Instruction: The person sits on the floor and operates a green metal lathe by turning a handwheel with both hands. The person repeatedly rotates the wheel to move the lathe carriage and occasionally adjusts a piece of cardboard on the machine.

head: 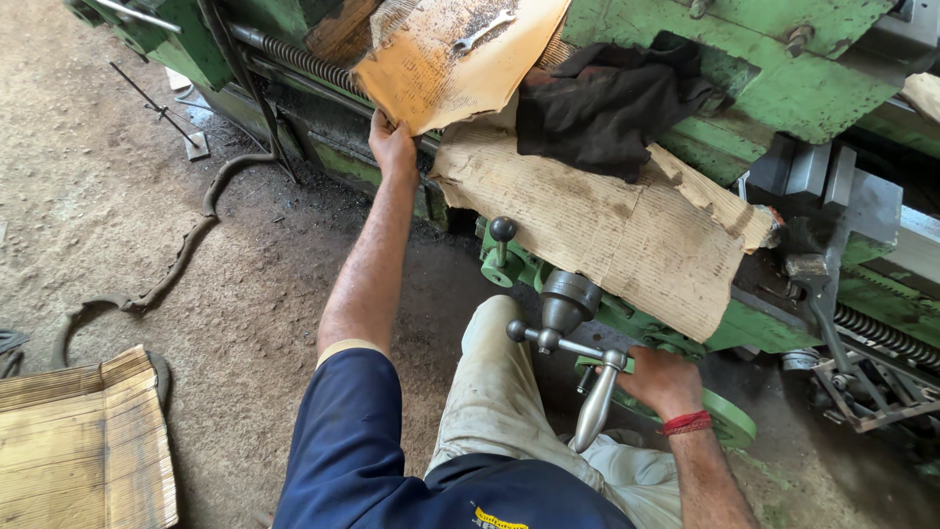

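Note:
I stand at a green lathe [783, 88]. My left hand [392, 147] reaches forward and grips the lower edge of a stained sheet of cardboard [441, 69] lying on the machine bed, with a spanner [482, 31] resting on top of it. My right hand [666, 380] is closed around the rim of the green handwheel [729, 419] on the carriage, just beside a steel crank handle [594, 402]. A red thread band circles that wrist.
A larger corrugated cardboard sheet [627, 235] drapes over the carriage, with a dark rag [597, 103] above it. A lead screw [886, 333] runs at right. On the dirt floor lie a bent metal strip [181, 250] and folded cardboard [83, 441].

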